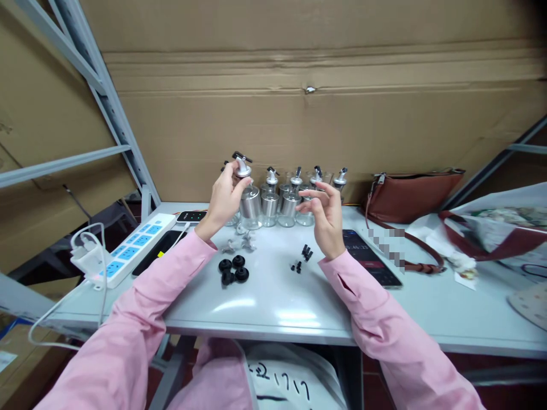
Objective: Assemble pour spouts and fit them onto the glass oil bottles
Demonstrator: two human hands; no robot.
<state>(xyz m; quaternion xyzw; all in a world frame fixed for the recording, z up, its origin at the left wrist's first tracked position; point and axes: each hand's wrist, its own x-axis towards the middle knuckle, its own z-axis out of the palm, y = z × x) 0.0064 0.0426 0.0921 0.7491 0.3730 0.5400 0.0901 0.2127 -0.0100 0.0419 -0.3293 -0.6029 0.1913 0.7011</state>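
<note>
My left hand (227,192) is closed around the neck of a glass oil bottle (250,206) with a metal sleeve, just below its silver pourer top. That bottle is upright at the left end of the row; whether its base touches the table I cannot tell. My right hand (327,219) holds nothing, fingers apart and slightly bent, in front of more oil bottles (269,206) with silver and black pourers. Between my forearms lie black round stoppers (233,270), silver pourer parts (239,241) and small black pieces (306,252).
A white power strip (139,245) with plugs and a dark phone (156,256) lie at left. On the right are a tablet (371,259), a brown bag (412,196) and a plastic bag (508,228). Cardboard (299,125) stands behind the table (265,310).
</note>
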